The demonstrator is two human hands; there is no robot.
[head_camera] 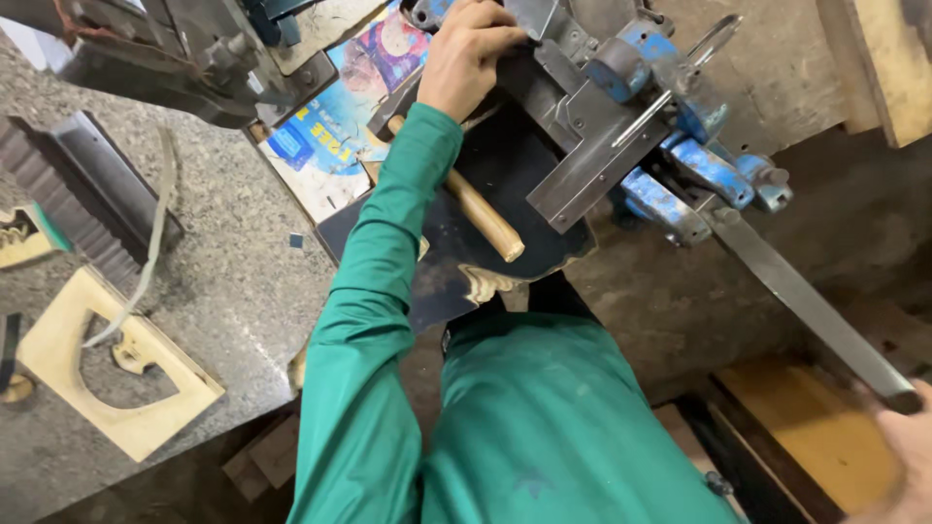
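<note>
My left hand [468, 53], in a green sleeve, presses down on a dark flat piece at the jaws of a blue bench vise [670, 146] with a steel angle plate [592, 146] on it. My right hand [908, 456] at the lower right edge grips the end of a long steel bar [806, 301] that runs up to the vise. A hammer with a wooden handle [481, 213] lies on a dark sheet [466, 252] under my left forearm.
A granite-like bench top [233, 291] carries pale wooden cut-out shapes [116, 378], a dark metal channel [107, 184] and a colourful printed sheet [330, 126]. A dark machine part [184, 58] hangs at upper left. Wooden boards [874, 58] stand at upper right.
</note>
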